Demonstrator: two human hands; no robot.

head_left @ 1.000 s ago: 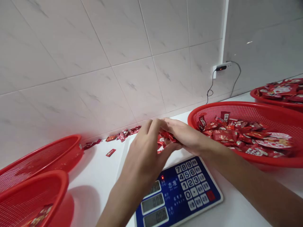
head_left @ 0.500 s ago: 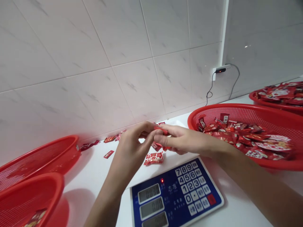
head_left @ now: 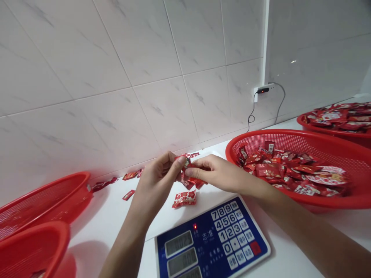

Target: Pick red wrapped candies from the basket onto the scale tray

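My left hand (head_left: 156, 181) and my right hand (head_left: 216, 173) meet above the white pan of a blue-faced scale (head_left: 213, 241). Both pinch the same small red wrapped candy (head_left: 185, 161) between thumb and fingers. My right hand also cups a few more red candy packets (head_left: 194, 181) beneath it. A single red-and-white candy packet (head_left: 184, 198) lies on the pan just below my hands.
A big red basket (head_left: 319, 141) full of red candy packets stands right of the scale, another (head_left: 333, 129) behind it. Two red baskets (head_left: 43, 200) sit at the left. Loose candies (head_left: 129, 175) lie along the tiled wall. A plugged cable (head_left: 262, 90) hangs from a socket.
My hands rose off the scale pan and drew slightly apart, uncovering one candy packet on the pan. The view dropped a little and the scale display shows more.
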